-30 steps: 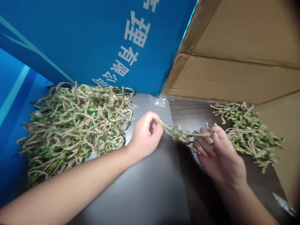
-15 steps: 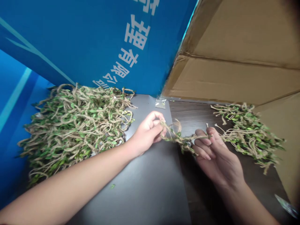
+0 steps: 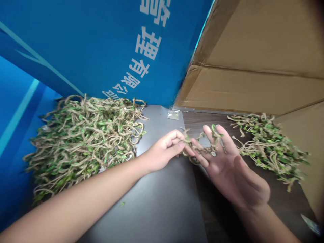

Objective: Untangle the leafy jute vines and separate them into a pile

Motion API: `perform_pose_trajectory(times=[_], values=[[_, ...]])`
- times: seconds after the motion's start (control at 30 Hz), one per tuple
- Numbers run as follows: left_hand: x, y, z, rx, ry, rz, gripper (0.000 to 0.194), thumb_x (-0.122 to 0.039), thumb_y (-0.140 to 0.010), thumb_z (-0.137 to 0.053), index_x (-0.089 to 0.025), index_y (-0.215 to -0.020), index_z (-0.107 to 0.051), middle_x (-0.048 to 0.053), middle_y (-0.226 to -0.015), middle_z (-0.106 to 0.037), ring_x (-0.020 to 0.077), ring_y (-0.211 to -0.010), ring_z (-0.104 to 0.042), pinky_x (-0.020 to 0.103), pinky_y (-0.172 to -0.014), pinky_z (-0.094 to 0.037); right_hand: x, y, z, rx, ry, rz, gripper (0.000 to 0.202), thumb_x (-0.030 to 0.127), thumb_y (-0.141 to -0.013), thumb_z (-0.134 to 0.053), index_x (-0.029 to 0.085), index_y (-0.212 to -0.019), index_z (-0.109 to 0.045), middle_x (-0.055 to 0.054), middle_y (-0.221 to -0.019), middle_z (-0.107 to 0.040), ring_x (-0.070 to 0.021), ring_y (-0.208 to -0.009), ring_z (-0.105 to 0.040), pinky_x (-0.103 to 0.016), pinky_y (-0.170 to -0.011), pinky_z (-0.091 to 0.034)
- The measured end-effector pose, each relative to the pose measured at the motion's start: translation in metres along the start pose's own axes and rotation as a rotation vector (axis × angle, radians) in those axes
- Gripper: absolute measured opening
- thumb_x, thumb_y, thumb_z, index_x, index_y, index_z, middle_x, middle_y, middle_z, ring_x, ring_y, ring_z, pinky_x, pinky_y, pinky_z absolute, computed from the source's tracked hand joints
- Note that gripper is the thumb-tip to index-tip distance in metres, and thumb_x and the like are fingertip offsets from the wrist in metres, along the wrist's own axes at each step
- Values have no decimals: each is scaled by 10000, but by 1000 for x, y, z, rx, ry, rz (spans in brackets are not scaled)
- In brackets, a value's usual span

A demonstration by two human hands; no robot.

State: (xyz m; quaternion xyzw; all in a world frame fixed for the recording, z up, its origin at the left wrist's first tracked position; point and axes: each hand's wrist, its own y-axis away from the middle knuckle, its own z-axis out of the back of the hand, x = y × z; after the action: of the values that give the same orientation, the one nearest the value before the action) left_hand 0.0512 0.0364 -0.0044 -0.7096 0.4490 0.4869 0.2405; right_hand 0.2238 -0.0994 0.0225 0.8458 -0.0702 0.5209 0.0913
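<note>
Over the right edge of the smooth grey mat (image 3: 157, 199), the left hand (image 3: 168, 148) pinches a coarse, twisted twine strand (image 3: 217, 136) with small green leaves; the right hand (image 3: 225, 168) is spread wide, the strand curving across its fingers; a tangled heap (image 3: 88, 138) lies at the mat's left, a smaller bundle (image 3: 272, 146) beyond its right; half a second ago the right fingers were curled, pinching the strand.

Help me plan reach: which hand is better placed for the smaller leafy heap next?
Probably the right hand: spread open nearer the smaller heap, though leafy cord crosses it; the left hand pinches that cord.
</note>
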Motion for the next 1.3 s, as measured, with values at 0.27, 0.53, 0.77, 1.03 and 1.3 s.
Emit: perform_pose_trajectory(times=[0.27, 0.53, 0.77, 1.03, 1.3], values=[[-4, 9, -8, 72, -683, -143, 392, -458, -1070, -440, -187, -859, -629, 37, -853, -702, 160, -885, -597, 302, -865, -449, 6, 3, 4, -140, 80, -32, 581, 530, -960, -618, 470, -1525, -498, 4, -1716, -338, -122, -862, -745, -257, -644, -633], [-2, 10, -6, -455, -723, -174, 380, -403, -1042, -489, -195, -728, -541, -13, -664, -528, 147, -760, -517, 277, -735, -401, 3, 4, 15, -244, 35, -126, 485, 447, -979, -603, 447, -1463, -569, 3, -1204, -754, 14, -387, -119, -223, -370, -353], [1, 6, 3, -610, -217, -319, 420, -477, -1049, -367, -195, -810, -567, 29, -776, -641, 162, -779, -615, 306, -806, -495, 6, -3, 14, -332, -206, -113, 296, 323, -945, -553, 301, -1178, -733, 51, -728, -577, -24, -411, -108, -245, -465, -446], [-4, 18, 3, -640, -700, -473, 473, -419, -975, -283, -228, -1212, -646, 88, -1533, -538, 294, -1444, -457, 468, -1183, -374, -5, -7, 11, -301, -12, -136, 261, 295, -893, -682, 271, -1149, -729, 3, -923, -671, -20, -484, -306, -206, -452, -343], [0, 21, -12, -181, -1066, -771, 132, -183, -916, -636, -199, -1046, -621, 13, -908, -697, 135, -832, -624, 297, -815, -497, -16, 0, 10, -97, 256, -222, 548, 403, -935, -721, 322, -1448, -547, -17, -945, -745, -35, -521, -427, -186, -486, -365]])
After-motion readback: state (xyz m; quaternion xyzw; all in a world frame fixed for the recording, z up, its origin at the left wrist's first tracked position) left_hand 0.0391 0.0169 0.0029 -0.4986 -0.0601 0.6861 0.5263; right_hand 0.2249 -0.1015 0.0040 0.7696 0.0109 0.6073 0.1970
